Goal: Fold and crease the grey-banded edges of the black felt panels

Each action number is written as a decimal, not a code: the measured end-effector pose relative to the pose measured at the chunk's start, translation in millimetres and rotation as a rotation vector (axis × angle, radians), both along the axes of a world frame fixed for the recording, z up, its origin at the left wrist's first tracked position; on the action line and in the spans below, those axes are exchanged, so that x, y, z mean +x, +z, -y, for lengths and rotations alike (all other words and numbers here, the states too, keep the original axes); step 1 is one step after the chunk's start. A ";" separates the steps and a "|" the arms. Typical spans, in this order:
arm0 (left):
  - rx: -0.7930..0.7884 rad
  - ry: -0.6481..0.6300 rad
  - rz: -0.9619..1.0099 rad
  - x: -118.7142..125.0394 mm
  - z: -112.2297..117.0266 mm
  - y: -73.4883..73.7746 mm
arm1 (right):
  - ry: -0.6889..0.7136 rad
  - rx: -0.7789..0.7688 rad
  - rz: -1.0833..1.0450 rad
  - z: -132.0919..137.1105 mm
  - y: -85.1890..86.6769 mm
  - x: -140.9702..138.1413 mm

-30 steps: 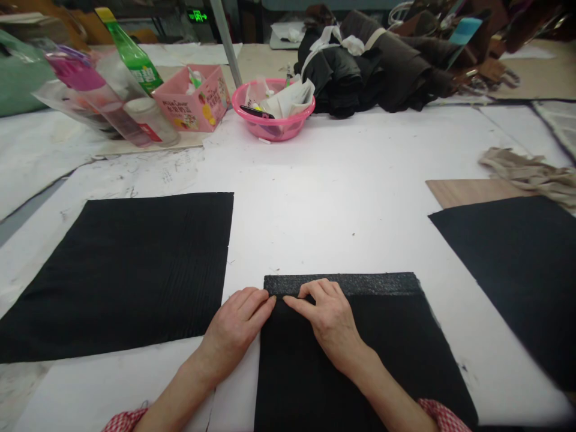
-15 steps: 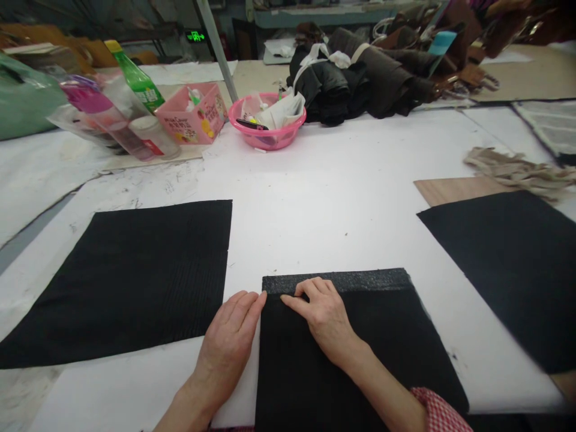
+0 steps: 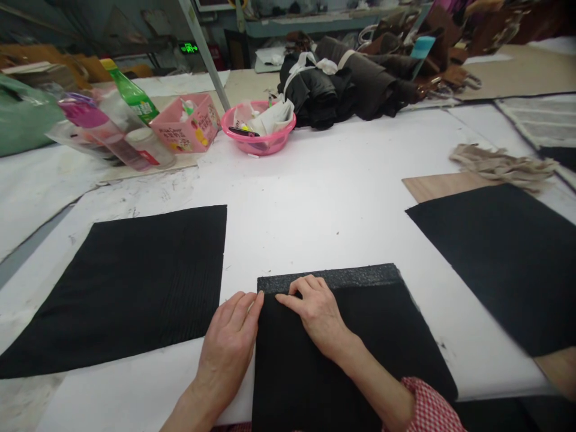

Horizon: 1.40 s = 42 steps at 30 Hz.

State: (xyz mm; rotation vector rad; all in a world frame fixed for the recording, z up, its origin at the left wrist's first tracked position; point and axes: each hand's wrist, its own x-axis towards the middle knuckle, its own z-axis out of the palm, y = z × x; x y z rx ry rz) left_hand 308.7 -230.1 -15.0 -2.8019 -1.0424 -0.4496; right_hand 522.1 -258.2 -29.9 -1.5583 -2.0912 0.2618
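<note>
In front of me lies a piece of black fabric (image 3: 360, 336) with a speckled, shiny grey strip (image 3: 360, 276) along its far edge. My left hand (image 3: 231, 345) is at its left edge, fingers pressed together and thumb tip on the fabric just below the strip. On top of the piece, my right hand (image 3: 319, 312) is closed in a pinch at the line where the strip meets the plain black part. Its fingertips are bent under and partly hidden. Left of my hands another black piece (image 3: 130, 288) lies flat, with faint parallel lines near its right side.
At right, another black piece (image 3: 508, 258) overlaps a tan board (image 3: 445, 185), near crumpled beige cloth (image 3: 499, 161). A pink basin (image 3: 261, 141), a pink box (image 3: 184, 135), a green bottle (image 3: 132, 93) and rolled dark material (image 3: 319, 90) stand along the back of the white table (image 3: 292, 198).
The view has shifted slightly, so things appear a little further left. Both hands keep nearly the same place on the black fabric.
</note>
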 end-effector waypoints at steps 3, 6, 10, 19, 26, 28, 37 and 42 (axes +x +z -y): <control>-0.045 -0.029 0.049 11.2 4.8 -6.0 | -0.005 0.003 -0.012 -0.1 1.1 -0.3; -0.059 -0.040 0.042 17.7 5.5 -13.7 | -0.031 0.006 -0.058 -0.3 2.5 1.5; -0.079 -0.041 0.033 15.9 2.7 -15.3 | -0.036 0.027 -0.085 -0.8 4.5 10.9; -0.127 -0.046 0.018 11.5 4.3 -10.8 | 0.045 0.024 0.001 0.7 8.2 34.8; -0.081 -0.063 -0.060 13.6 3.3 -9.2 | 0.047 0.041 0.056 5.0 4.7 33.8; -0.059 -0.086 -0.085 15.3 3.1 -8.3 | 0.044 0.045 0.067 5.5 3.8 33.2; -0.070 -0.171 -0.205 18.2 -1.5 -5.4 | 0.045 0.053 0.059 5.1 3.9 38.0; -0.084 -0.199 -0.230 20.6 -5.1 -2.2 | 0.081 0.024 0.063 5.4 6.6 57.2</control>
